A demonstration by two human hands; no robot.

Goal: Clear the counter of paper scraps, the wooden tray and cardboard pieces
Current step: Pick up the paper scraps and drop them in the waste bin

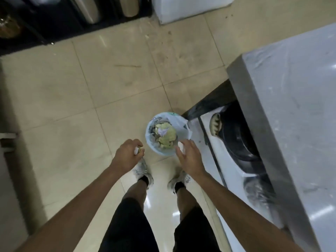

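Observation:
A small light blue waste bin (151, 148) lined with a white plastic bag stands on the floor by my feet, filled with crumpled paper scraps (166, 136). My left hand (128, 155) is fisted just left of the bin, clutching a few paper scraps (138, 151) that peek out between the fingers. My right hand (189, 155) hovers over the bin's near right rim, fingers spread; something white shows under its fingers, unclear whether held. The grey counter (294, 110) runs along the right, its visible top bare.
Under the counter a lower shelf holds a dark round pan (238, 135) and a wrapped item. A black rack (45, 20) with metal canisters lines the far left. A white appliance (185, 8) stands at the back. Beige floor tiles (109, 84) lie between.

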